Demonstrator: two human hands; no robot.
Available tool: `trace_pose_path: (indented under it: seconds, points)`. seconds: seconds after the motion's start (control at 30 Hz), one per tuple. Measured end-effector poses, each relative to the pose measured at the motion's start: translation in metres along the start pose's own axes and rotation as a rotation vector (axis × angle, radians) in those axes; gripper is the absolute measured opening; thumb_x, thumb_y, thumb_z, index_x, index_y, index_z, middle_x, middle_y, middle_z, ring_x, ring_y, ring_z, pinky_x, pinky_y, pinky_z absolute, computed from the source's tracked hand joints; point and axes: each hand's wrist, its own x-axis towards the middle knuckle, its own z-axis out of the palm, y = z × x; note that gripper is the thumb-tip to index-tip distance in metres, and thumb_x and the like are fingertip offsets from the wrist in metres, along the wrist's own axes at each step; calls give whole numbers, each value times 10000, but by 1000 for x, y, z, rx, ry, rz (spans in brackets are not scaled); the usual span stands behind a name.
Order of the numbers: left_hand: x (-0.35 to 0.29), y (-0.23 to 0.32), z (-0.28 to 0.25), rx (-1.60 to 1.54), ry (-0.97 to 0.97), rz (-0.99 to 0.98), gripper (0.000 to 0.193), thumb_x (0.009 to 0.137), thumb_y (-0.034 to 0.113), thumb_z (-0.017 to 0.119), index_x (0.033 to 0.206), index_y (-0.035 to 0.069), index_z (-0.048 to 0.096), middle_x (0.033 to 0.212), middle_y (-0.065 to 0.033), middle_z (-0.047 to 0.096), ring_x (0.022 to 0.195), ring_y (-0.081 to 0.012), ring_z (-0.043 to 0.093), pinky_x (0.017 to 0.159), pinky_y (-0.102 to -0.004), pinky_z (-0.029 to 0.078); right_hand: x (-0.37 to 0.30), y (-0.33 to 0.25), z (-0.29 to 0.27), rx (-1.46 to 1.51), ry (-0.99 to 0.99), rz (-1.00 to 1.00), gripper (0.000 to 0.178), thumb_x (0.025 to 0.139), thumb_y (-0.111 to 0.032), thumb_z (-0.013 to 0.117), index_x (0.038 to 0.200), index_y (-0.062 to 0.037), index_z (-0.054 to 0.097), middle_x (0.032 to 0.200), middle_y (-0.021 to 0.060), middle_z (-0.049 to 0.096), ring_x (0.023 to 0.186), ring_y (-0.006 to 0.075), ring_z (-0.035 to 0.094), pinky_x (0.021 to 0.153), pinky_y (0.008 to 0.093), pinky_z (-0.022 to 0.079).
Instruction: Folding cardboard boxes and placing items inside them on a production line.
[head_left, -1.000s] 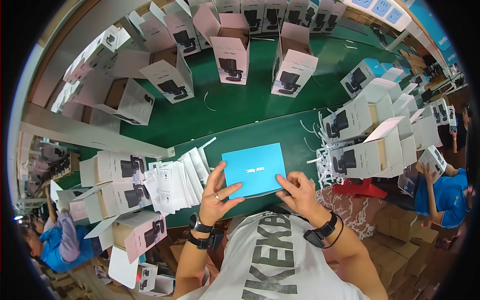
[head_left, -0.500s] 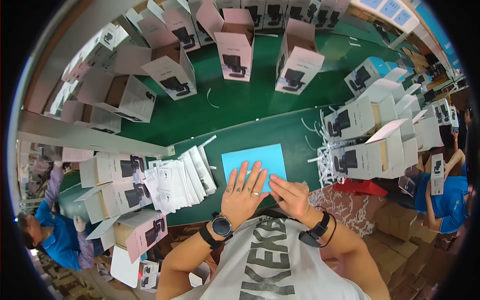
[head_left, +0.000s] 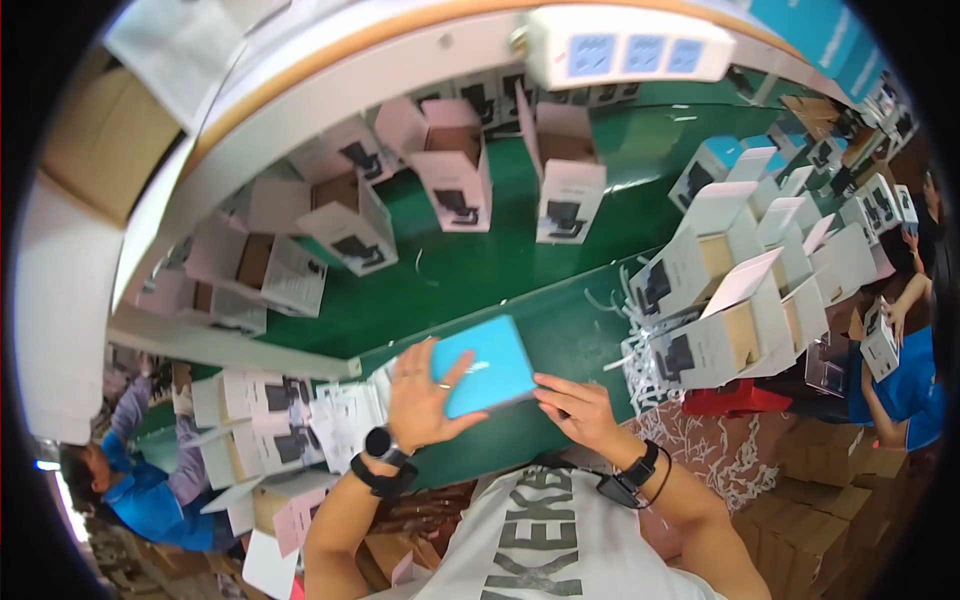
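A flat light-blue box (head_left: 485, 360) is tilted over the green bench in front of me. My left hand (head_left: 418, 395) is at its left side, fingers spread, with the thumb over the top face. At the lower right corner, my right hand (head_left: 580, 408) pinches the box between thumb and fingers. Beside my left hand lies a fanned stack of white printed leaflets (head_left: 350, 415), partly covered by that hand.
Open white cartons (head_left: 450, 190) stand along the back of the bench. More cartons (head_left: 690, 350) lie at the right by white paper strips (head_left: 640, 350), others (head_left: 265, 440) at the left. A power strip (head_left: 630, 48) is overhead. Co-workers in blue work at left (head_left: 140, 500) and right (head_left: 915, 390).
My left hand has slid off the middle of the blue box to its left side. The box has turned and shifted left. My view has tilted up, bringing the power strip in.
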Motion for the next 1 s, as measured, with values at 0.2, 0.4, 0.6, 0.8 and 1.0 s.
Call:
trace_pose_path:
  seconds: [0.2, 0.4, 0.6, 0.8, 1.0]
  points:
    - [36, -164, -15, 402, 103, -290, 945, 828, 599, 761, 1583, 127, 446, 1440, -352, 489, 1318, -536, 465, 1136, -594, 342, -66, 59, -103, 4, 46, 489, 130, 945, -89, 725, 1038, -7, 764, 1016, 157, 776, 834, 274, 755, 722, 346, 579]
    - [49, -242, -15, 703, -87, -457, 858, 848, 483, 771, 1540, 74, 474, 1444, -399, 469, 1351, -584, 412, 1166, -621, 310, -204, 76, -116, 114, 116, 1057, 226, 1006, -216, 678, 1004, -3, 753, 810, 92, 715, 740, 134, 644, 672, 321, 511]
    - [297, 23, -1, 81, 264, 277, 504, 840, 141, 754, 1332, 137, 647, 1305, -160, 644, 1208, -365, 620, 1026, -472, 520, -272, 58, -56, 151, 142, 1253, 273, 1019, -246, 637, 1099, 2, 719, 931, 118, 753, 820, 204, 695, 760, 355, 545]
    - [399, 34, 63, 153, 27, 25, 472, 830, 37, 659, 1299, 98, 661, 1153, -181, 716, 1053, -402, 697, 892, -501, 575, -175, 67, -67, 330, -57, 998, 241, 1012, -209, 648, 1116, 0, 708, 947, 119, 751, 839, 215, 708, 775, 371, 555]
    - [267, -1, 15, 8, -6, 298, 396, 722, -26, 639, 1020, 170, 809, 1055, -28, 761, 1141, -323, 615, 1051, -517, 472, -61, 52, -85, 91, 205, 599, 393, 905, -156, 779, 1240, 4, 650, 1073, 111, 703, 955, 201, 668, 800, 326, 531]
